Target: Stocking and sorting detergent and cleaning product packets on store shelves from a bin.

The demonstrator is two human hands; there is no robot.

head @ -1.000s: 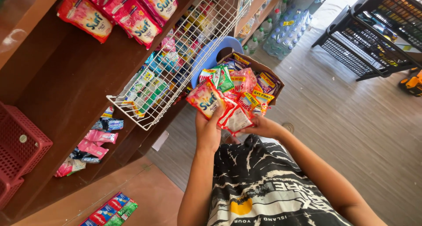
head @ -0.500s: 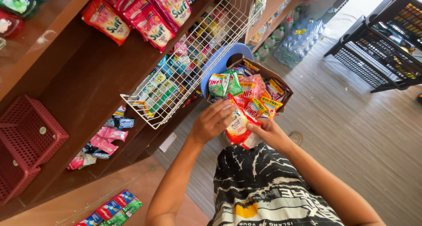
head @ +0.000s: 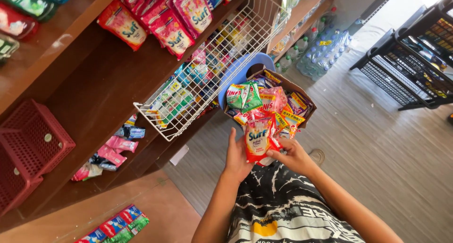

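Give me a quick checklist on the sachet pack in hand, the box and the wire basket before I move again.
1. Red and white sachet pack held by both hands: ok, left hand behind it, right hand at its lower edge.
2. Cardboard box of mixed packets within reach: ok, just beyond the hands, on a blue stool.
3. Box stable on the stool: cannot tell, its base is hidden.
4. Room in the white wire basket: ok, packets lie low inside it.
5. Path from hands to basket: ok, nothing in between.
6. Count of sachets in the pack: cannot tell.
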